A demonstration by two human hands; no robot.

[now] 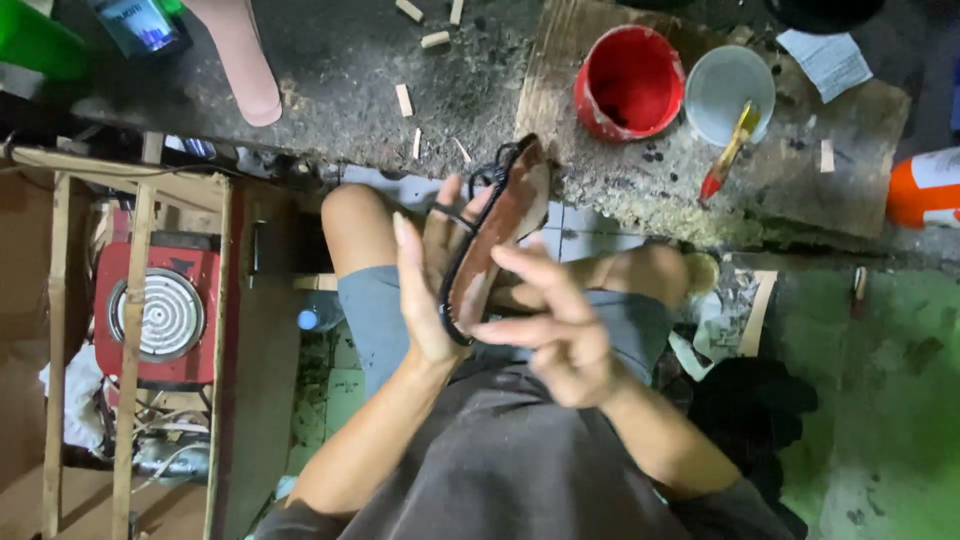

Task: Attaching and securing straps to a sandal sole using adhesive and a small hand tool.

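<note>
A stained workbench [330,90] is seen across the top, with a red electric hotplate [155,315] set in a wooden frame [130,330] at the left. On the bench a red pot [628,82] is stood just beside a clear cup [728,90], and a brush [728,155] with a red handle is leaned in the cup. Small wood offcuts [404,100] are scattered over the bench.

Below the bench, a sandal [495,240] is held up edge-on over the lap, between the knees, with its toe near the bench edge. The brown sole is backed by the left hand [430,280], whose palm is laid flat against it with fingers straight; a black strap [455,215] is looped over one finger. The right hand [550,320] is pressed against the other face, with fingers loosely spread and somewhat blurred, so its exact grip cannot be told.

The sandal is judged light and fairly flexible, with thin straps that could be pulled out of shape. The sole face appears glossy, perhaps wet, so it is best gripped by the edges rather than the flat.
</note>
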